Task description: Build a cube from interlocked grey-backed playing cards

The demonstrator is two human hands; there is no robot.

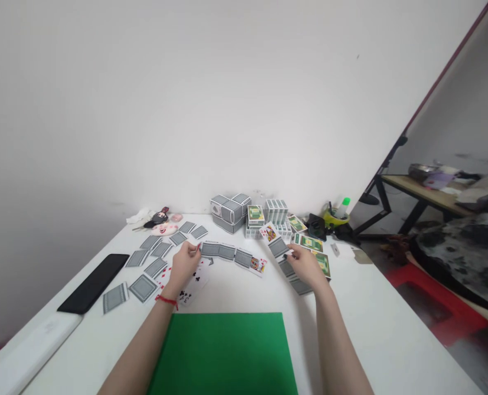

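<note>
My left hand (183,266), with a red string bracelet at its wrist, is closed in a pinch at the left end of a row of grey-backed playing cards (226,252). That row ends at the right in a face-up picture card (257,265). My right hand (307,266) pinches a second slanting row of playing cards (277,248), topped by a queen-like picture card (271,233). Its lower cards run down past my fingers. Face-up club cards (192,285) lie partly hidden beside my left wrist. Whether the cards in each row are joined I cannot tell.
Loose face-down cards (143,288) spread over the left side, near a black phone-like slab (94,282). At the back stand a block of folded cards (230,211) and stacked card boxes (276,211). A green board (227,354) lies in front; a yellow-green holder (336,218) is back right.
</note>
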